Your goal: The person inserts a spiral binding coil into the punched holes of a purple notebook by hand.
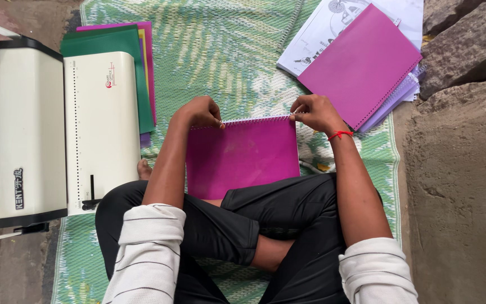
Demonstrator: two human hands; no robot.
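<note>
Two hands pinch the spiral (257, 119) of the magenta booklet (243, 155) on our lap: left hand (202, 111) at one end, right hand (315, 111) at the other. Beyond the right hand lies a booklet stack (361, 62); left of the left hand, the binding machine (68, 132).

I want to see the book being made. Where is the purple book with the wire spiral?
In the head view, the purple book lies at centre on the person's crossed legs, its spiral edge pinched between the left hand and right hand, right of the white binding machine.

Rolled white striped sleeves, black trousers, red thread (340, 134) on right wrist.
</note>
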